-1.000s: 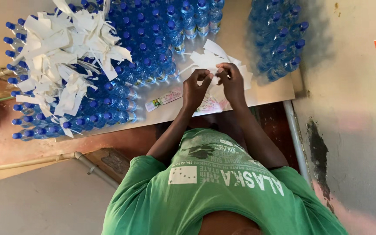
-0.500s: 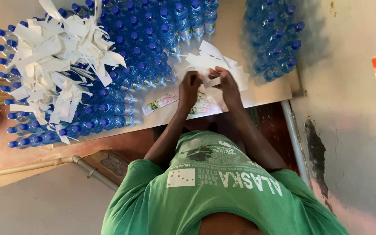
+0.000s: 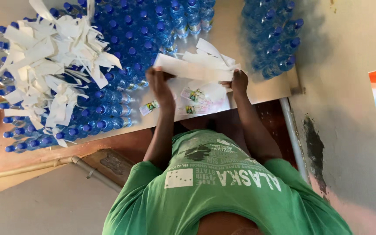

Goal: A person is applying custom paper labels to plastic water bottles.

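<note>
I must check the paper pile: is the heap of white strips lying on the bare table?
No, the white strips lie on top of the blue-capped bottles, not on the table.

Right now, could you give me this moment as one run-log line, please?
left hand: holds white paper strip | right hand: holds other end | below: label sheets on table | around: blue-capped bottles

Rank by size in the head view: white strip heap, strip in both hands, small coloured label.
Largest: white strip heap, atop the bottles.
Next: strip held between left hand and right hand.
Smallest: small coloured label on the table.
</note>
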